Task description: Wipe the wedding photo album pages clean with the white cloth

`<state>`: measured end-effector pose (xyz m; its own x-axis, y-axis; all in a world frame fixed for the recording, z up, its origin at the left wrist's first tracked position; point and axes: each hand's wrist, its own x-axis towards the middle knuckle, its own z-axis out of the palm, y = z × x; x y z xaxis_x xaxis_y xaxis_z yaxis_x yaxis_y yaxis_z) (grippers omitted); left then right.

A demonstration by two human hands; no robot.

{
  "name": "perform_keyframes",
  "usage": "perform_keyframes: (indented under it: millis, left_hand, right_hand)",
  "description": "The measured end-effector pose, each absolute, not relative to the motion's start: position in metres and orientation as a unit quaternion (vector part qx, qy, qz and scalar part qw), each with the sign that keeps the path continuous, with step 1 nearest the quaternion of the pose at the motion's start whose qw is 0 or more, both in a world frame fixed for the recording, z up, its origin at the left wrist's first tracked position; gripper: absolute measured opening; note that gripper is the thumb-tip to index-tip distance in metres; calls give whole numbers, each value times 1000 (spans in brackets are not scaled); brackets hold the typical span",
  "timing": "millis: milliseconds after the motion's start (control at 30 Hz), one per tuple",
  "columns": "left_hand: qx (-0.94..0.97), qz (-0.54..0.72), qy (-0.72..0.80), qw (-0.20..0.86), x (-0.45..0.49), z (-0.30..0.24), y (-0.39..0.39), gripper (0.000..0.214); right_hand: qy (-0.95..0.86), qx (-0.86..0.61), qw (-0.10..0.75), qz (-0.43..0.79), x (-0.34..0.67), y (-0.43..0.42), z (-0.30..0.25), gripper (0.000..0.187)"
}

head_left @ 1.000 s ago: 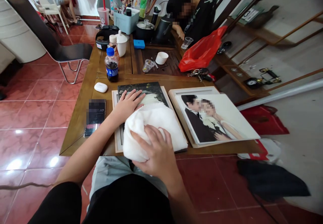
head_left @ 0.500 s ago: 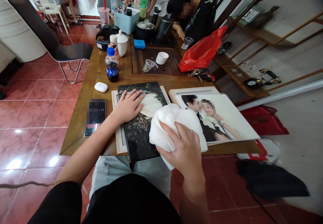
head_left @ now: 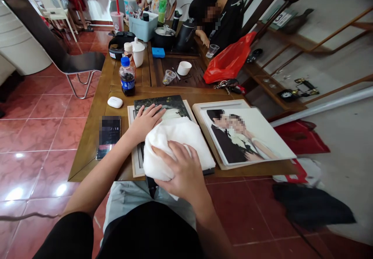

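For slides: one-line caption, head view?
Right hand on white towel atop dark photo panel; left hand flat on panel; framed couple portrait beside.

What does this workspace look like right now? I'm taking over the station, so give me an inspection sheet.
surface: wooden table, crowded.
job's things: white towel on a dark photo panel lying on a pale frame; framed couple portrait beside it.
clutter: cola bottle, earbud case, phone, keys, red plastic bag.
grips: left hand flat on the panel; right hand pressing the towel.
cables: thin cord on the floor.
surroundings: red tile floor; seated person at the table's far end.
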<state>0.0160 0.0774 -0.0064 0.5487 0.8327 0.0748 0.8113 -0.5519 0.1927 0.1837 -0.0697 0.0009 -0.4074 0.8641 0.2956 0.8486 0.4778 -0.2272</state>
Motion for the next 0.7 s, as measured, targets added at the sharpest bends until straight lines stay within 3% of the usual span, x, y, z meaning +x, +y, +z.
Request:
perform_keyframes:
  millis: [300,700]
  left_hand:
    - [874,76,474,73,18,0,71,53]
    - [881,77,464,54,16,-7,77,53]
  right_hand:
    - [-750,-623,210,-73,228,-56,-8,54]
    - [-843,-507,178,21,177,-66,1,70]
